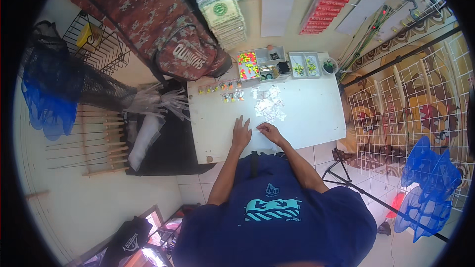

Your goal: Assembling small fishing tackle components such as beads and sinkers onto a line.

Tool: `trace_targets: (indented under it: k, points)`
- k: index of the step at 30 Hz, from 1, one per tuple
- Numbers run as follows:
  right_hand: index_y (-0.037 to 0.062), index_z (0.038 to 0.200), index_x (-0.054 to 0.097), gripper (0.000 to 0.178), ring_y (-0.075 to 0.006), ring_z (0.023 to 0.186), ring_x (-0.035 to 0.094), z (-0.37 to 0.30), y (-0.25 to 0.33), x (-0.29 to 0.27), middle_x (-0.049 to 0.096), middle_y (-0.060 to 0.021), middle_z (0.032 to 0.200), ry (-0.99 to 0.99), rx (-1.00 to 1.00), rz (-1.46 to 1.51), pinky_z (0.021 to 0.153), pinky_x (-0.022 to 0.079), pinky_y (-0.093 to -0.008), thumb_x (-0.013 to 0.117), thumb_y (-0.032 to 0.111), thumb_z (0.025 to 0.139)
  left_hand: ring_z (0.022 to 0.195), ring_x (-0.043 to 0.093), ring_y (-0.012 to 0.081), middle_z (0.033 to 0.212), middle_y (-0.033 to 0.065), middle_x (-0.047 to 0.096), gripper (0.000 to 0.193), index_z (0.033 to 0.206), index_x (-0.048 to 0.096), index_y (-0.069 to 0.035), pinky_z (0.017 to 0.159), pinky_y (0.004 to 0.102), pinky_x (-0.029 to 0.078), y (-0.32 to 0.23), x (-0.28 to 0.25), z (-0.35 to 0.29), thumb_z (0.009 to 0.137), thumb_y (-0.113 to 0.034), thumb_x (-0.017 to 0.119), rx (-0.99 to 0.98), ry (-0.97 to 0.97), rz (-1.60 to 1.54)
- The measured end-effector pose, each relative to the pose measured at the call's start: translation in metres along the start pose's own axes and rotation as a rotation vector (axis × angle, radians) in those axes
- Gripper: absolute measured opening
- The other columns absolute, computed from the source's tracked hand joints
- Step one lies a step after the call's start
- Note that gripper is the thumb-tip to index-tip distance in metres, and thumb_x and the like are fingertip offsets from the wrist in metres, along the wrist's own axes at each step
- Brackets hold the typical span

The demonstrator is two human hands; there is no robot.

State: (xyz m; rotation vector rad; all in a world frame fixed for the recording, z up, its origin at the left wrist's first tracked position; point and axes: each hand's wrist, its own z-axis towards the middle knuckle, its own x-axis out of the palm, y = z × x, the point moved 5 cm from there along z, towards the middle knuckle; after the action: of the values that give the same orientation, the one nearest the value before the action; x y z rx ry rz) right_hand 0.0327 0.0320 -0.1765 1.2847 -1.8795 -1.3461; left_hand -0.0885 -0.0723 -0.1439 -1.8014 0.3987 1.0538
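My left hand (242, 134) lies over the near part of the white table (311, 113), fingers stretched and apart, with nothing visible in it. Just to its right, the fingertips of my right hand (270, 132) are pinched together; whatever is between them is too small to make out. Beyond both hands spreads a loose pile of small clear packets (268, 105). Left of that pile, short rows of small packed pieces (231, 97) in yellow, orange and dark tones lie on the tabletop. At the back stands a box of red and yellow-green bits (248, 65).
Beside that box are a grey compartment tray (279, 52), a white tray of greenish pieces (304, 66) and a round tub (329, 66). A camouflage bag (183, 52) hangs at the back left. Wire grid (386, 113), blue nets (428, 188) and a tripod (346, 180) stand right.
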Motion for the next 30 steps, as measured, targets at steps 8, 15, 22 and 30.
trace_targets:
  k: [8, 15, 22, 30]
  points:
    - [-0.0005, 0.115, 0.056, 0.023, -0.0198, 0.091, 0.064, -0.022, -0.020, -0.058, 0.063, -0.0126, 0.104, -0.015, 0.134, 0.353, 0.083, 0.051, -0.0316, 0.049, 0.011, 0.096, 0.134, 0.026, 0.0499, 0.146, 0.0298, 0.028, 0.050, 0.131, 0.052, -0.005, 0.111, 0.0503, 0.026, -0.039, 0.033, -0.009, 0.083, -0.017, 0.063, -0.026, 0.039, 0.044]
    - [-0.0005, 0.116, 0.055, 0.025, -0.0206, 0.088, 0.065, -0.028, -0.032, -0.107, 0.064, -0.0147, 0.101, -0.034, 0.129, 0.387, 0.080, 0.053, -0.0317, 0.050, 0.016, 0.097, 0.129, 0.033, 0.0487, 0.141, 0.0273, 0.036, 0.049, 0.128, 0.054, -0.005, 0.106, 0.0500, 0.033, -0.074, 0.051, -0.009, 0.081, -0.013, 0.065, -0.092, -0.090, -0.026]
    - [0.0024, 0.114, 0.057, 0.024, -0.0144, 0.078, 0.063, -0.024, -0.022, -0.143, 0.067, -0.0101, 0.090, -0.023, 0.012, -0.109, 0.075, 0.051, -0.0274, 0.050, 0.005, 0.091, 0.129, 0.035, 0.0453, 0.143, 0.0260, 0.035, 0.051, 0.129, 0.053, -0.005, 0.106, 0.0504, 0.032, -0.113, 0.063, 0.016, 0.078, -0.007, 0.060, 0.086, -0.218, 0.054]
    - [0.0049, 0.113, 0.059, 0.024, -0.0135, 0.077, 0.062, -0.015, -0.035, -0.150, 0.067, -0.0079, 0.092, 0.111, -0.067, -0.073, 0.073, 0.051, -0.0282, 0.051, 0.008, 0.091, 0.115, 0.049, 0.0350, 0.122, 0.0216, 0.053, 0.051, 0.131, 0.050, -0.003, 0.098, 0.0442, 0.039, -0.134, 0.085, 0.035, 0.081, -0.009, 0.058, 0.196, -0.197, 0.326]
